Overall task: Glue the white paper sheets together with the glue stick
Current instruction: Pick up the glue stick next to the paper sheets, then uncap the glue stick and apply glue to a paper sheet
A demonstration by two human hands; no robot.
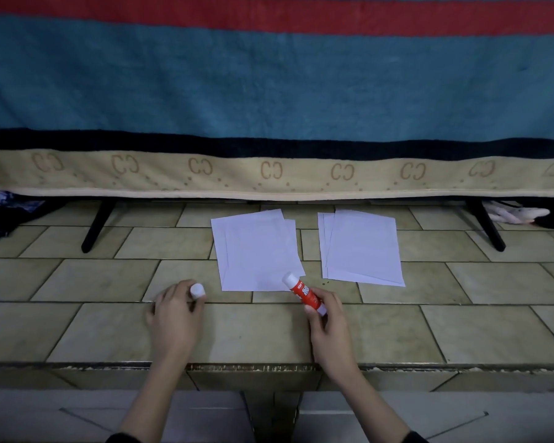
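Note:
Two small piles of white paper sheets lie on the tiled counter: a left pile (253, 251) and a right pile (362, 249), a gap between them. My right hand (328, 324) grips a red glue stick (306, 294) by its lower end, its white tip pointing up-left over the left pile's near right corner. My left hand (175, 318) pinches the white cap (197, 290) in its fingertips, just left of the left pile on the counter.
A striped blue, red and beige towel (269, 91) hangs across the back, covering something that stands on two black legs (96, 227) (488, 228). Dark cloth (7, 215) lies far left, a pale object (518, 214) far right. The counter's front edge (269, 367) runs below my wrists.

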